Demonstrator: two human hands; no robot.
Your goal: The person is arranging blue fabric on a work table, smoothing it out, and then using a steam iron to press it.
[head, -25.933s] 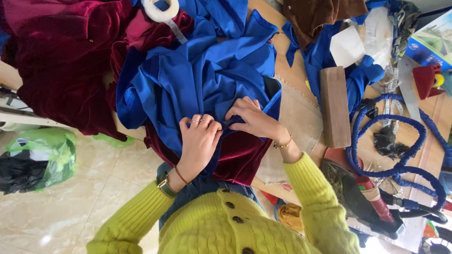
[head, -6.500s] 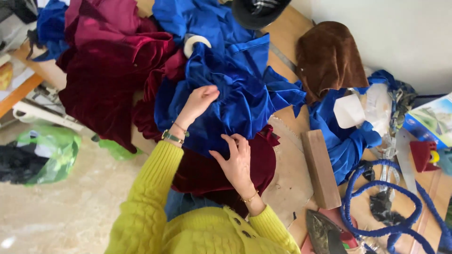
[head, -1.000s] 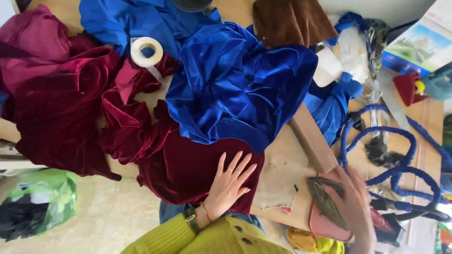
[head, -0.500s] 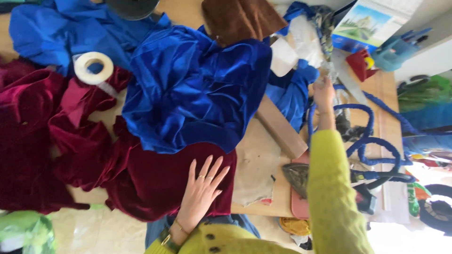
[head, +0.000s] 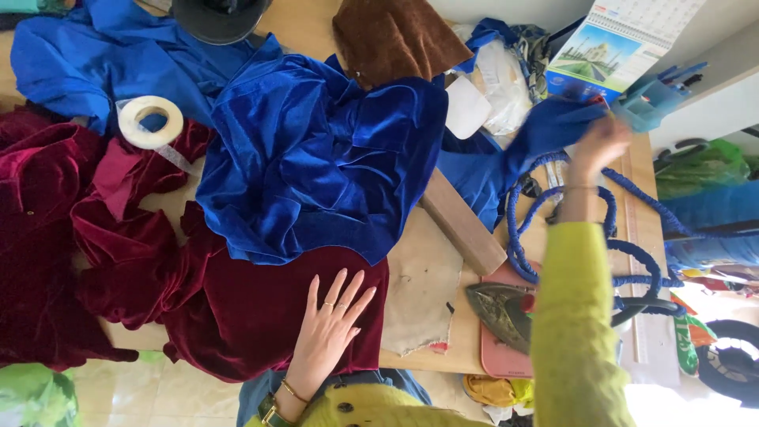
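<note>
Head view looks straight down on a cluttered wooden bench (head: 316,28) heaped with cloth. Taking the crumpled royal-blue velvet heap (head: 316,158) at the middle as the landmark: directly below it, toward the person, lies a flat dark maroon velvet piece (head: 245,316), its upper edge tucked under the blue heap. The left hand (head: 328,332) rests flat on this maroon piece, palm down, fingers spread wide and straight, gripping nothing; rings show on two fingers and a bangle and watch at the wrist.

Right of the blue heap, the right hand (head: 601,146) is stretched out on a yellow-green knitted sleeve (head: 577,316) toward the far edge of the bench. It is blurred, so I cannot tell whether it is closed or what it touches; it sits just beside a light blue plastic pen holder (head: 652,95) and a desk calendar with a landscape picture (head: 613,47).

Between the blue heap and that hand, a plain wooden block (head: 462,225) lies slantwise, and a blue braided cord (head: 553,213) loops around the forearm area. Below the block, a dark metal iron (head: 498,308) rests on a pink pad (head: 498,356).

Left of the blue heap sits a roll of white tape (head: 150,121) on more rumpled maroon velvet (head: 47,237). Above the heap lies a folded brown velvet piece (head: 395,39), and to its upper left more blue cloth (head: 103,63).
</note>
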